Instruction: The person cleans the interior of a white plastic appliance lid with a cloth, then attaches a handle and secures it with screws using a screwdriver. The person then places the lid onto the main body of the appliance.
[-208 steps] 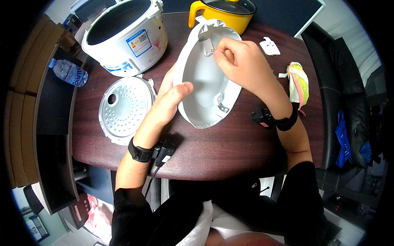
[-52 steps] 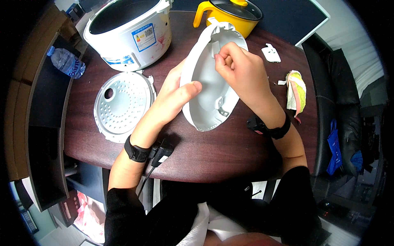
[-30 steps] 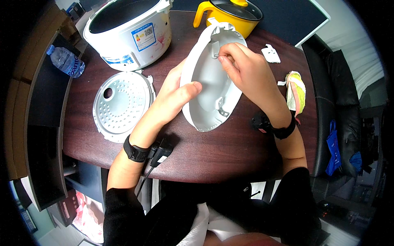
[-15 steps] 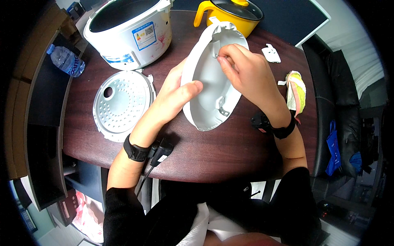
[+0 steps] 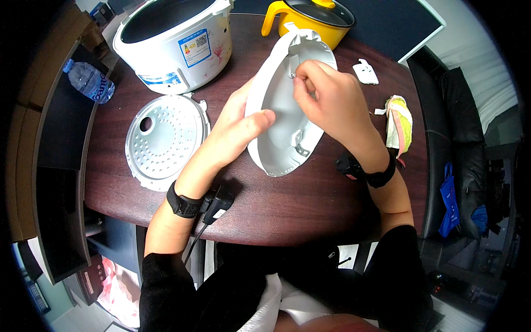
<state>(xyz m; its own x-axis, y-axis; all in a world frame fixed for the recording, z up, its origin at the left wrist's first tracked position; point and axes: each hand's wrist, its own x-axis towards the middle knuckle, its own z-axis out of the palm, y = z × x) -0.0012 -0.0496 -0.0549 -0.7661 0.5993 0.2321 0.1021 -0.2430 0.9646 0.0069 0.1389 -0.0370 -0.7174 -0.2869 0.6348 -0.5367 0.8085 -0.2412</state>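
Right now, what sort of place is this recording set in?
Probably an office or home workroom used as a workbench, not a kitchen: a dark wooden desk, a black chair beside it, and a rice cooker taken apart, its white lid held by both hands.

Dark brown wooden surface, carrying: white round rice cooker body, perforated round metal plate, yellow lidded pot, small white plastic piece, folded yellow-and-white cloth, black plug.
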